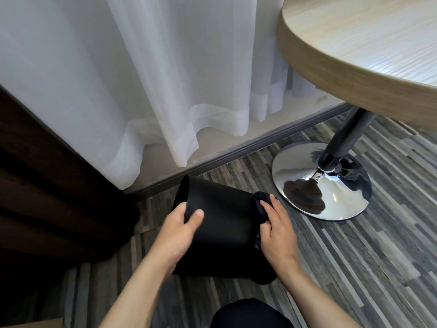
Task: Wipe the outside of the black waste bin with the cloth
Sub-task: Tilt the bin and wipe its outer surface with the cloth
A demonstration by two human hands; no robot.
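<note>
At 6 o'clock, nearest to the camera, a dark knee (250, 314) of the person shows at the bottom edge. From there two bare forearms go up toward the middle of the view.

The left hand (181, 229) is a little toward 7 o'clock from the centre. It grips the open rim of the black waste bin (224, 223): the thumb lies on the outside wall and the other fingers curl around the rim, so the hand is closed on the bin. The right hand (279, 229) is toward 5 o'clock from the centre. Its fingers are bent and press a dark cloth (260, 197) against the bottom end of the bin; the cloth is bunched under the palm and its folds show along the right edge of the bin.

The bin lies on its side on the grey striped floor (354, 268), between the two hands, with its opening to the left.

Just beyond the right hand, at 3 o'clock, stands the shiny round base (331, 200) of a table, and its round wooden top (369, 48) fills the 1 o'clock corner. A dark curtain (47, 185) hangs at 9 o'clock. Farthest, from 10 to 12 o'clock, a white sheer curtain (142, 79) hangs above the grey baseboard (236, 155).
</note>
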